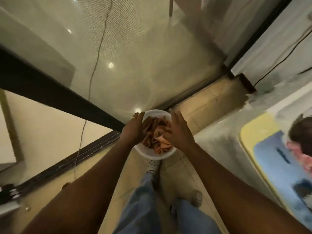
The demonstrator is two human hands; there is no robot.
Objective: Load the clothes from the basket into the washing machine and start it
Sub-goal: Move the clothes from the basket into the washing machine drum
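A round white basket point(152, 154) stands on the floor in front of my feet, holding brown and orange clothes point(155, 132). My left hand point(134, 128) reaches down at the basket's left side, fingers spread over the clothes. My right hand point(177, 130) is at the basket's right side, its fingers down among the orange cloth; whether it grips the cloth I cannot tell. On the right stands the washing machine point(270, 157), its top blue with a yellow border, and pink and dark clothes point(302, 146) lie in its opening at the right edge.
A sliding door's dark frame point(59, 93) crosses from the left, its floor track point(84, 152) beside my left arm. A thin cable point(94, 70) hangs down over the mesh. A grey concrete ledge point(219, 130) lies between basket and machine. My feet are in patterned shoes.
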